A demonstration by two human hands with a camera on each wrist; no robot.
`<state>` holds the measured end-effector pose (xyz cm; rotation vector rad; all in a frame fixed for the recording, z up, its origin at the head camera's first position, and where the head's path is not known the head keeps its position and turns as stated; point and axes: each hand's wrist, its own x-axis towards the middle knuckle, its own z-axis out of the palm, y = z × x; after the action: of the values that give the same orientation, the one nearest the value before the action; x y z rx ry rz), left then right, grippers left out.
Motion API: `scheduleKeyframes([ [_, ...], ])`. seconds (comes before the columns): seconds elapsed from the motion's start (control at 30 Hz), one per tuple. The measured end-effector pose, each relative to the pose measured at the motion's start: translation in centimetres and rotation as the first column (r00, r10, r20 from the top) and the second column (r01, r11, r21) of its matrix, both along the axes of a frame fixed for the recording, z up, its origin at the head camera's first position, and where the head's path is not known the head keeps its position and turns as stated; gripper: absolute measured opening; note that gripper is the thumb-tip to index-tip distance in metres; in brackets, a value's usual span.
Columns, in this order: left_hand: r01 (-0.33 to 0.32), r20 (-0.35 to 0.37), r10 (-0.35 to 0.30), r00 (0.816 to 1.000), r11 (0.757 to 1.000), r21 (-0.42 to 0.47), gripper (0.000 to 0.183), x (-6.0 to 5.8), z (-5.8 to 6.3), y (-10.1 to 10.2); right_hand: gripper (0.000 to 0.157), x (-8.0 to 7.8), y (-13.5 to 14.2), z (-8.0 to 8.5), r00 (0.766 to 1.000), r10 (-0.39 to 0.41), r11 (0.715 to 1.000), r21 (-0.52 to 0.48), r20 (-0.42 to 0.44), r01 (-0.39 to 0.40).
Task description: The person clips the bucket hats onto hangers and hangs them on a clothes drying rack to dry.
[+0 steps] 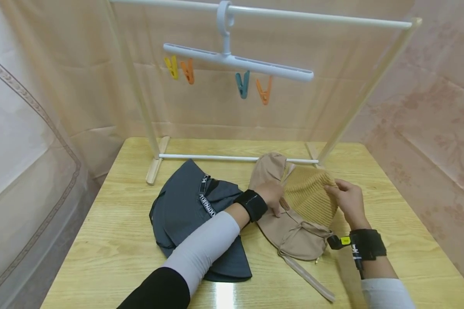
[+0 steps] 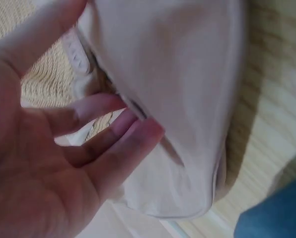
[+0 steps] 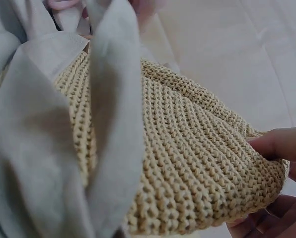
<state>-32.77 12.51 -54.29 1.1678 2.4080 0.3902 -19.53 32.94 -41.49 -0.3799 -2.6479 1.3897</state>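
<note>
A beige sun hat (image 1: 272, 223) with a knitted straw-coloured crown (image 1: 309, 193) and fabric ties lies on the table, its wide brim spread out. My left hand (image 1: 270, 195) holds the brim near a small brown tag; in the left wrist view its fingers (image 2: 111, 158) curl at the brim's edge, some tips hidden by the fabric. My right hand (image 1: 348, 201) pinches the tip of the knitted crown (image 3: 197, 163) between thumb and fingers. Beneath my left forearm lies a dark grey hat (image 1: 181, 201) with a lettered black band.
Behind the hats stands a rack with a white top bar (image 1: 317, 16) and a low crossbar (image 1: 216, 158). A white hanger (image 1: 251, 64) hangs from it, carrying yellow (image 1: 172, 67), orange (image 1: 187, 71) and teal (image 1: 242, 85) clothespins, among others. Curtains surround the wooden table (image 1: 112, 240).
</note>
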Motion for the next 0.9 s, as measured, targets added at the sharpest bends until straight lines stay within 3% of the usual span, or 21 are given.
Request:
scheduleKeyframes([
  [0.07, 0.02, -0.033, -0.02, 0.999, 1.0, 0.0, 0.04, 2.0, 3.4, -1.0, 0.045, 0.1, 0.1, 0.3, 1.0, 0.012, 1.0, 0.02, -0.015, -0.012],
  [0.1, -0.062, -0.088, 0.056, 0.995, 0.995, -0.075, 0.034, 3.8, 5.9, -1.3, 0.045, 0.1, 0.2, 0.5, 0.999, 0.025, 0.999, 0.033, -0.021, -0.025],
  [0.17, -0.07, -0.118, 0.067, 0.991, 0.997, -0.023, 0.023, 5.3, 8.1, -2.0, 0.045, 0.1, 0.4, 0.9, 0.998, 0.047, 0.997, 0.059, -0.03, -0.045],
  [0.23, -0.171, -0.161, 0.163, 0.973, 0.985, -0.031, 0.022, 7.8, 12.1, -2.7, 0.044, 0.1, 0.6, 1.3, 0.997, 0.072, 0.995, 0.074, -0.035, -0.069],
  [0.4, -0.299, -0.182, 0.326, 0.928, 0.94, 0.162, 0.018, 8.0, 11.7, -2.3, 0.046, 0.0, 0.4, 2.1, 0.994, 0.105, 0.984, 0.148, -0.02, -0.101],
  [0.47, -0.33, -0.217, 0.368, 0.904, 0.924, 0.19, 0.012, 8.1, 11.4, -2.1, 0.049, -0.1, 0.2, 2.5, 0.991, 0.129, 0.974, 0.189, -0.013, -0.125],
  [0.57, -0.352, -0.247, 0.39, 0.887, 0.917, 0.186, 0.01, 8.2, 11.1, -1.9, 0.05, -0.2, -0.2, 3.0, 0.985, 0.171, 0.956, 0.246, -0.027, -0.159],
  [0.7, -0.366, -0.246, 0.403, 0.881, 0.912, 0.184, 0.015, 8.4, 10.9, -1.7, 0.046, -0.1, -1.0, 3.1, 0.976, 0.21, 0.941, 0.283, -0.062, -0.184],
  [0.9, -0.361, -0.221, 0.4, 0.889, 0.912, 0.196, 0.02, 8.6, 10.6, -1.6, 0.039, 0.4, -2.4, 3.3, 0.962, 0.254, 0.932, 0.29, -0.098, -0.216],
])
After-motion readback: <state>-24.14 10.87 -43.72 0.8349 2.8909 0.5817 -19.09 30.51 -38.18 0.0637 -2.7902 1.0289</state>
